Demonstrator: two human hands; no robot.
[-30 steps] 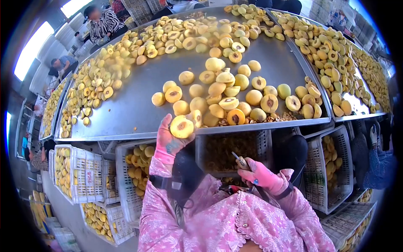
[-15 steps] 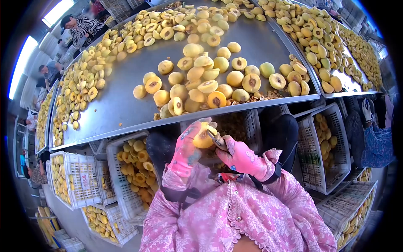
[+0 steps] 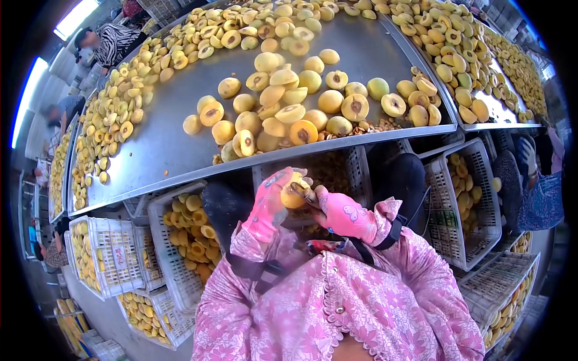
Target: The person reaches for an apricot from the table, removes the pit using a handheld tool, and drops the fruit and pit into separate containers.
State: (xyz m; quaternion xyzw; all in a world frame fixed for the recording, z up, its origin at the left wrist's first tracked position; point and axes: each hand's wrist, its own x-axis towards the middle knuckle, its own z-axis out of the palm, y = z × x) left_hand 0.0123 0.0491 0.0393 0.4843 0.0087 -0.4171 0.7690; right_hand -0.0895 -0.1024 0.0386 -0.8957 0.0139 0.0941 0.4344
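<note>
Head view | yellow fruit point(image 3: 291, 196) clasped in left hand point(image 3: 270, 203) | right hand point(image 3: 344, 214) grips tool point(image 3: 310, 198) against it

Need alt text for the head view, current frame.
A person's pink-gloved left hand holds a yellow fruit, with the right hand, also pink-gloved, close against it. Beyond, a metal table bears many more fruits, some cut open. Fruit-filled plastic crates stand on both sides.

Yellow fruit point(image 3: 355, 107) on metal table point(image 3: 171, 135)
</note>
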